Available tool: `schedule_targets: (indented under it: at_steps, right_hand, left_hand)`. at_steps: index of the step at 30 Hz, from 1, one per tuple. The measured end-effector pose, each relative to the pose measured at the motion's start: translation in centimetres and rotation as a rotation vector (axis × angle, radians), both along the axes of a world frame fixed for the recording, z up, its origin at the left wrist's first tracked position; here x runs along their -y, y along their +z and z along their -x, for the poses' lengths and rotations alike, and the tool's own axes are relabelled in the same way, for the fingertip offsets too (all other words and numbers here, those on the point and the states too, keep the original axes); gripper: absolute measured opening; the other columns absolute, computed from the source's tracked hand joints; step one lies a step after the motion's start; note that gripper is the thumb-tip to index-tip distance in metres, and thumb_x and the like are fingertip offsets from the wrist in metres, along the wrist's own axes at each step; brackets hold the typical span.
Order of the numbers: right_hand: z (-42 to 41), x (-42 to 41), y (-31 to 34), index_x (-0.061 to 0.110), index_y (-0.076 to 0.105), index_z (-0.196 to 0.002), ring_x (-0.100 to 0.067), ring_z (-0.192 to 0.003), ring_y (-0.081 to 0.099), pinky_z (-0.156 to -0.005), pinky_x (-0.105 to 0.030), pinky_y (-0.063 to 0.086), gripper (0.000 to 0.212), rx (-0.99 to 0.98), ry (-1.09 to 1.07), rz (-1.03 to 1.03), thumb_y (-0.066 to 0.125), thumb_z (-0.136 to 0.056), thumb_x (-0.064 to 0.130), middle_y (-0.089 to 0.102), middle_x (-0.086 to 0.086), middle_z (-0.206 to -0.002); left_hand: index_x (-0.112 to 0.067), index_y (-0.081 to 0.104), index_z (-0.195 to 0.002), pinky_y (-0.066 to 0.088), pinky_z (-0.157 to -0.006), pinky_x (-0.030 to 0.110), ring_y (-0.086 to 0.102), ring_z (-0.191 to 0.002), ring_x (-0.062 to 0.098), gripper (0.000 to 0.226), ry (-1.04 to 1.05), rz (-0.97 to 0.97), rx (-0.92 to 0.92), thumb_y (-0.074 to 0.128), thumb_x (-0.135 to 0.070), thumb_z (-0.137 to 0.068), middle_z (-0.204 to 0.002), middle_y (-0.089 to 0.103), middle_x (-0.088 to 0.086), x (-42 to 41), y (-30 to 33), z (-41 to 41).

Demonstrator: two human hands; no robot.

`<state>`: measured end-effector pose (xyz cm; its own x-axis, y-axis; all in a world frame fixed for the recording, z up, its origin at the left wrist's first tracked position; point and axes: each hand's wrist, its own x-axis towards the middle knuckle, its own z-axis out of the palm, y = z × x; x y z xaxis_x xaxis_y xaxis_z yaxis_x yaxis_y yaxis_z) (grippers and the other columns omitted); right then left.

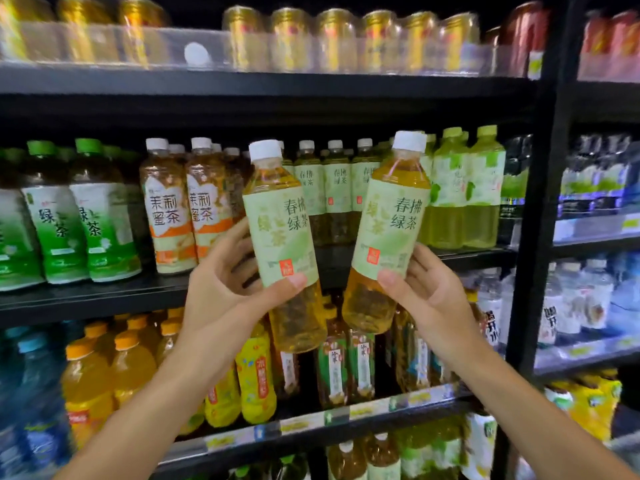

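I am working with both grips raised in front of a drinks shelf. My left grip is clasping a clear plastic tea bottle with a white cap and pale green label. Its fingers are curling round the back and its thumb is pressing across the label's lower edge. My right grip is clasping a matching second white-capped tea bottle the same way, with the thumb on the front at the bottom of the label and the fingers wrapping behind. Both bottles are hanging in the air, touching no shelf. The left one is leaning its cap to the left and the right one its cap to the right, so their amber bases are sitting near each other but apart.

Just behind them, a black metal shelf board is carrying rows of standing bottles. A row of the same pale-green-labelled tea is standing directly behind the gap between the two held bottles. Brown tea bottles with white-and-orange labels are standing to the left, with green-capped bottles with green-and-white labels further left and yellow-green drinks with light green caps to the right. On the shelf below, orange-capped bottles of orange drink are standing beside yellow-labelled bottles. Farthest up, gold cans are lining the top shelf behind a clear plastic rail and are looking blurred.
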<state>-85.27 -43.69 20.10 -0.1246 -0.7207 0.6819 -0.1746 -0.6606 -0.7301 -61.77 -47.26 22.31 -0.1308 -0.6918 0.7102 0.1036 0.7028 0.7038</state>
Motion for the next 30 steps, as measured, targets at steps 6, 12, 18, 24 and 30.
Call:
schedule_targets:
  at_steps: [6,12,18,24,30]
  right_hand:
    - [2.1,3.3,1.0,0.024,0.044,-0.143,0.000,-0.122,0.060,-0.101,-0.017,0.047,0.065,-0.006,-0.089,0.109,0.071,-0.083,0.028,0.064,0.021,-0.129]
    - [4.2,7.9,4.2,0.025,0.038,-0.146,0.007,-0.122,0.056,-0.099,-0.009,0.045,0.062,-0.107,-0.089,0.071,0.065,-0.091,0.029,0.060,0.018,-0.134]
    - [5.5,11.7,5.6,0.041,0.031,-0.139,0.010,-0.124,0.053,-0.107,-0.018,0.043,0.057,-0.285,-0.138,-0.043,0.062,-0.091,0.041,0.055,0.033,-0.127]
    - [6.1,14.0,5.6,0.024,0.027,-0.153,0.003,-0.133,0.049,-0.116,-0.033,0.040,0.067,-0.379,-0.149,-0.122,0.057,-0.096,0.044,0.050,0.015,-0.147]
    - [6.7,15.0,6.4,0.027,0.024,-0.155,0.000,-0.138,0.043,-0.120,-0.034,0.034,0.059,-0.506,-0.160,-0.162,0.048,-0.103,0.042,0.045,0.016,-0.150]
  left_hand:
    - [-0.026,0.050,-0.145,0.055,-0.096,0.024,0.066,-0.119,0.008,0.081,0.067,0.109,0.081,0.084,-0.007,-0.074,-0.129,0.069,-0.012,2.6,2.2,1.7]
    - [-0.025,0.046,-0.148,0.056,-0.095,0.022,0.065,-0.120,0.004,0.086,0.077,0.164,0.090,0.085,-0.010,-0.073,-0.131,0.067,-0.012,5.9,3.9,2.9]
    - [-0.027,0.047,-0.148,0.058,-0.096,0.030,0.065,-0.121,0.007,0.089,0.073,0.145,0.054,0.086,-0.021,-0.068,-0.133,0.066,-0.008,8.5,4.6,3.2]
    - [-0.031,0.049,-0.147,0.056,-0.101,0.041,0.063,-0.123,0.010,0.089,0.075,0.143,0.075,0.087,-0.020,-0.067,-0.133,0.066,-0.009,10.6,5.5,2.8]
    - [-0.032,0.049,-0.146,0.058,-0.093,0.025,0.064,-0.120,0.005,0.090,0.063,0.135,0.068,0.087,-0.018,-0.066,-0.131,0.067,-0.012,12.2,5.9,3.1]
